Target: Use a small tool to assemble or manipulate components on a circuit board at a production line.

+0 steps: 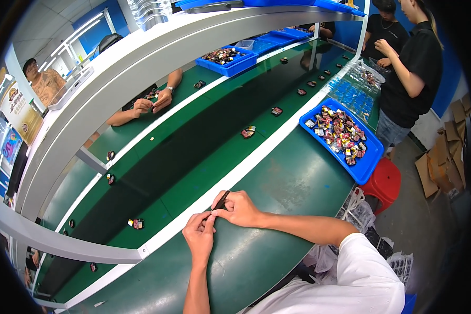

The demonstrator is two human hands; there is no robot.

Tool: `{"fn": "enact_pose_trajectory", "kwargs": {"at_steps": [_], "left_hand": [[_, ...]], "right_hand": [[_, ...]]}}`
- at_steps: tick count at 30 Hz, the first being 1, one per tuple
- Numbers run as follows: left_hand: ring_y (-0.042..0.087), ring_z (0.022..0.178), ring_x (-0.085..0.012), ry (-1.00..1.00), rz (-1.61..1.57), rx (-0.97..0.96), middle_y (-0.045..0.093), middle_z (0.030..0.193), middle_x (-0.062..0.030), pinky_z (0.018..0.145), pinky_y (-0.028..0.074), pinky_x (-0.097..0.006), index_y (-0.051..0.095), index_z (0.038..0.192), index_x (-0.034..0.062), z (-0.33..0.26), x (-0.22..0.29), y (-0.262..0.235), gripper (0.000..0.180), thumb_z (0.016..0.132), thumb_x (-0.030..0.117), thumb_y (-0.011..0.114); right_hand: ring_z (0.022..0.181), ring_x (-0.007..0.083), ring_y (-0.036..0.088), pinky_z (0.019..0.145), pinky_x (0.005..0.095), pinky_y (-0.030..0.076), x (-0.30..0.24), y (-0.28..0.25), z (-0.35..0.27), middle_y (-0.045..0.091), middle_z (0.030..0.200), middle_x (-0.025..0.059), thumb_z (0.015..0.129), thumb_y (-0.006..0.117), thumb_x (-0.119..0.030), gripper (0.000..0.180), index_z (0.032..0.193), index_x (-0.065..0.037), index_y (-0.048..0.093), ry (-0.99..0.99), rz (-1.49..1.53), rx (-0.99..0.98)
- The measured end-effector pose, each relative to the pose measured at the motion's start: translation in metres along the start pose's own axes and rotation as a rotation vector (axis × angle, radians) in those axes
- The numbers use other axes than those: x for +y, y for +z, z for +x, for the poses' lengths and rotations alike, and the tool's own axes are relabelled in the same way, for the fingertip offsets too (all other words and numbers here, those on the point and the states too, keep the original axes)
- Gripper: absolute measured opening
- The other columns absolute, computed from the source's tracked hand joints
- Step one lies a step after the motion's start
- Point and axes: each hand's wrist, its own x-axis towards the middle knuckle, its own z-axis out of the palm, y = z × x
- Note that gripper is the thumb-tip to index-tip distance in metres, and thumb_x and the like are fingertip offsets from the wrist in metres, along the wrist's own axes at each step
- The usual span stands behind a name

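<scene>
On the near side of the conveyor belt [193, 152], just short of its white edge rail [256, 162], both hands meet over the green worktop [277, 209]. Between them sits a small dark flat piece [221, 200], thin and elongated.

- Long axis: runs from the fingertips up and to the right, tilted toward the rail. Upper end free, pointing at the belt; lower end buried in the fingers.
- Right hand [242, 209]: closed around the piece from the right, thumb and forefinger pinching it along its length. This hand is the nearer one, carrying most of the grip.
- Left hand [200, 235]: just below and left of the right, fingers curled, tips touching the lower end of the piece. Pinching or only steadying: cannot tell.
- Piece is held off the worktop, not lying on it, as far as the view shows. Detail of its face is too small to read.

Relative to the belt:
- Small dark packets ride on it, well apart from each other; the closest [136, 224] lies left of the hands, another [248, 132] farther up.
- A blue tray [369, 167] heaped with mixed coloured small items sits on the near side, up and right of the hands, well apart.
- Across the belt, another person's hands [152, 102] work at the far worktop.
- A red stool [384, 183] stands beside the tray's near corner.
</scene>
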Motion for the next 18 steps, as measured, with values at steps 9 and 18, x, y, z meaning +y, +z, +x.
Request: {"fn": "enact_pose_trajectory", "kwargs": {"at_steps": [9, 18], "left_hand": [[0.058, 0.059, -0.0087, 0.004, 0.022, -0.014, 0.066, 0.085, -0.0063, 0.052, 0.044, -0.022, 0.073, 0.097, -0.0086, 0.0006, 0.0008, -0.0013, 0.012, 0.091, 0.002, 0.073], [0.058, 0.059, -0.0079, -0.004, 0.032, -0.007, 0.065, 0.085, -0.0057, 0.052, 0.045, -0.022, 0.073, 0.097, -0.0080, 0.0008, -0.0001, -0.0005, 0.012, 0.092, 0.003, 0.074]], "right_hand": [[0.050, 0.0061, 0.037, 0.047, 0.0277, 0.033, 0.0006, 0.0005, 0.0009, 0.068, 0.070, 0.0027, 0.083, 0.079, -0.007, 0.014, 0.092, -0.004, 0.068, -0.006, 0.000, 0.008], [0.048, 0.0040, 0.032, 0.046, 0.0265, 0.026, 0.0019, 0.0028, 0.0018, 0.040, 0.052, -0.0041, 0.081, 0.081, -0.006, 0.016, 0.091, -0.004, 0.069, -0.034, -0.025, 0.043]]}}
